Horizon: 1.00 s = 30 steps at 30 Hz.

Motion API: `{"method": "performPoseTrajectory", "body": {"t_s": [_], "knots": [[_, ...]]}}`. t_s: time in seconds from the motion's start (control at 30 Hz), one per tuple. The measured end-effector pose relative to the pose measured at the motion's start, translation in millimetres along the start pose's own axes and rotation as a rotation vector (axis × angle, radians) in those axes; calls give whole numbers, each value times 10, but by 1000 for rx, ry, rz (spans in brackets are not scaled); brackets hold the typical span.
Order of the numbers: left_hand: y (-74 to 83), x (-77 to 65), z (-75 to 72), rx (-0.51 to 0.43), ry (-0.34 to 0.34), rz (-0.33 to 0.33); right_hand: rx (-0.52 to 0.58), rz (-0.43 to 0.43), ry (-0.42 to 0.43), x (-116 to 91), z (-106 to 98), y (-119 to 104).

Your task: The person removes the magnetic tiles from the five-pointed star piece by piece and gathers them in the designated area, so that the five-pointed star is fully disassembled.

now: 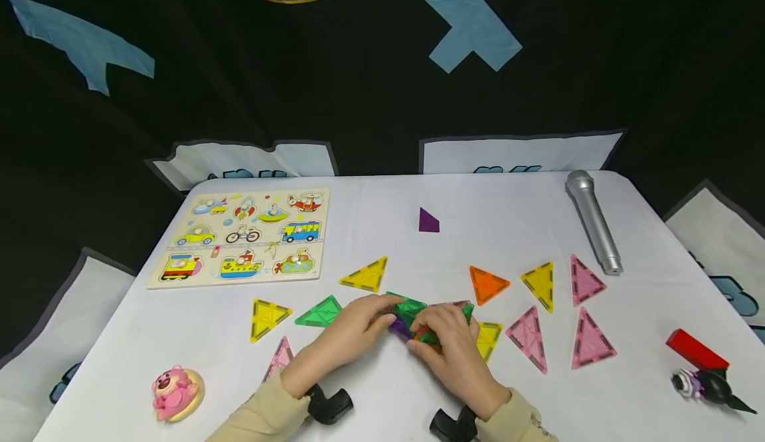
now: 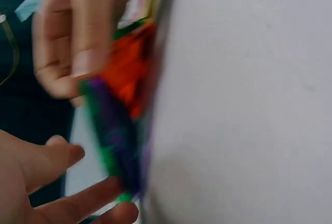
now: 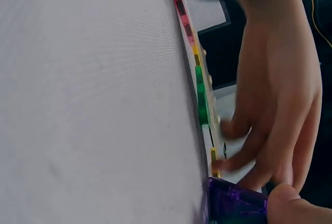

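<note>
Green tiles [image 1: 409, 307], a purple tile [image 3: 233, 200] and an orange tile [image 2: 127, 71], all see-through magnetic tiles, stand joined in a small cluster between the hands at the table's front middle. My right hand [image 1: 449, 344] grips this cluster from the right, thumb against the purple tile in the right wrist view. From the left, my left hand [image 1: 354, 329] reaches to the cluster with its fingers spread and loosely bent. In the left wrist view, its fingertips [image 2: 111, 185] are right at the green edge. The fingers partly hide the cluster in the head view.
Yellow [image 1: 269, 319], green [image 1: 319, 312], pink [image 1: 592, 342] and orange [image 1: 487, 285] triangle tiles lie around the hands. A purple piece [image 1: 428, 221] lies farther back. Around them are a picture puzzle board [image 1: 239, 236], a microphone [image 1: 594, 223], a pink bear toy [image 1: 176, 392] and a red block [image 1: 696, 349].
</note>
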<state>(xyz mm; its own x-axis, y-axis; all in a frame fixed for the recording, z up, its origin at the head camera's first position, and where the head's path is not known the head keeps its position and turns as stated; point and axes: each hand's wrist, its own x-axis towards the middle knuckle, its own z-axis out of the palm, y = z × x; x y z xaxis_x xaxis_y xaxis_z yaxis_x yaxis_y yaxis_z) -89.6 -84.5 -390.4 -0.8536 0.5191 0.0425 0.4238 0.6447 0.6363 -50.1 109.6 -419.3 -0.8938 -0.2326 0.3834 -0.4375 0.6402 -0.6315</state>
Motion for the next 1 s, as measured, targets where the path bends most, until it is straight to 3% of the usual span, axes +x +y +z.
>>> {"method": "performPoseTrajectory", "body": {"t_s": [0.1,0.2,0.3,0.4,0.57,0.83,1.0], "knots": [[5,90,106,3,-16,31,1,-9,-2,-12,11,-3],[11,78,154,34,10,18,0,-7,-10,-19,16,-1],[17,30,189,63,63,37,1,-11,-24,-25,17,-2],[20,3,223,27,162,63,13,-30,-38,-28,19,-11],[10,37,271,-219,277,41,57,-62,-52,-24,27,-22],[-63,63,328,-581,255,-92,73,-58,-42,-24,28,-23],[-94,72,322,-739,225,-163,79,-23,-41,-20,12,-31]]}}
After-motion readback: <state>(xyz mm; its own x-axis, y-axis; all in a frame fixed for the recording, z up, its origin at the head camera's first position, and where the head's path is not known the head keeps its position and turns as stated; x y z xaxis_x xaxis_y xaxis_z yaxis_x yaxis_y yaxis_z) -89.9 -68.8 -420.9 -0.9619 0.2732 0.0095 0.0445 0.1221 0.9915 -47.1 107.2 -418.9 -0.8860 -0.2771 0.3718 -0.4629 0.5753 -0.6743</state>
